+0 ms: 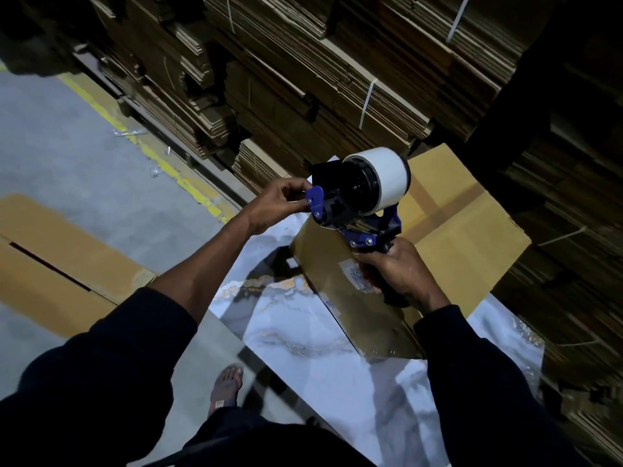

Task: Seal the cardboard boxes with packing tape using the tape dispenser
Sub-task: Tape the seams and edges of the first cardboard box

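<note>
A blue and black tape dispenser (350, 203) with a white tape roll (387, 178) is held up above a cardboard box (472, 237). My right hand (397, 267) grips its handle from below. The fingers of my left hand (279, 200) pinch at the dispenser's front end, by the blue flap. The box lies on a marble-patterned surface (320, 332); brown tape runs along its top and a label shows near my right hand. A second cardboard box (60, 257) lies on the floor at the left, its top seam showing as a dark gap.
Tall stacks of flattened cardboard (303, 79), some bound with white straps, fill the back and right side. A yellow line (135, 136) crosses the grey floor at the left. My sandalled foot (226, 385) stands beside the marble surface.
</note>
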Motion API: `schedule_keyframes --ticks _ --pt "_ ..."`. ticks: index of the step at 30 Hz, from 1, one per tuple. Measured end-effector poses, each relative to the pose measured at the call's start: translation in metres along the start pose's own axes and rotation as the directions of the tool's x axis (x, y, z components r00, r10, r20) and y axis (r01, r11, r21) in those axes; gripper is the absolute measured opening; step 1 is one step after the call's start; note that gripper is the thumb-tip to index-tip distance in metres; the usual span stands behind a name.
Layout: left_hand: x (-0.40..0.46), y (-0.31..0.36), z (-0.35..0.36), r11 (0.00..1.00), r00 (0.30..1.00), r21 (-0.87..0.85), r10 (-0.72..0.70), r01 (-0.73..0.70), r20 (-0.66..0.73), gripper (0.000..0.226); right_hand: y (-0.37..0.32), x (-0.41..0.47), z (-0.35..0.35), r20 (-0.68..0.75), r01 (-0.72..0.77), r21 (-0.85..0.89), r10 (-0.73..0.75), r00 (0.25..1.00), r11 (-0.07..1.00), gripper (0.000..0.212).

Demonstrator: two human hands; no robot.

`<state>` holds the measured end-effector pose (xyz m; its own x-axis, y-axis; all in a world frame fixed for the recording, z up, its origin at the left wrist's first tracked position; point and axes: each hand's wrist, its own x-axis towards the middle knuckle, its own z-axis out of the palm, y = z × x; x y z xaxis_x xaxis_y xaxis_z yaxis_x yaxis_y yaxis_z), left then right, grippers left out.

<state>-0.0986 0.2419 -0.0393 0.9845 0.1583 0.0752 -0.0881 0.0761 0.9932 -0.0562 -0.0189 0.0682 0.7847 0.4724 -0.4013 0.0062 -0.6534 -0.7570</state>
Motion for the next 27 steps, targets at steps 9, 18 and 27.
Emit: schedule_keyframes --ticks 9,18,27 --pt "-0.003 0.008 0.002 0.996 0.996 0.073 0.055 -0.060 0.074 0.044 -0.003 -0.003 0.000 0.000 -0.031 -0.050 0.031 1.000 0.998 0.029" --pt "-0.002 -0.005 0.002 0.982 0.990 0.136 0.123 -0.131 0.068 0.020 -0.003 -0.007 0.011 -0.092 -0.034 -0.267 0.009 0.996 0.963 0.034" --pt "0.000 -0.006 0.000 0.971 0.991 0.206 0.113 -0.126 0.072 0.024 0.004 -0.026 0.000 -0.079 -0.048 -0.285 0.026 0.997 0.957 0.027"
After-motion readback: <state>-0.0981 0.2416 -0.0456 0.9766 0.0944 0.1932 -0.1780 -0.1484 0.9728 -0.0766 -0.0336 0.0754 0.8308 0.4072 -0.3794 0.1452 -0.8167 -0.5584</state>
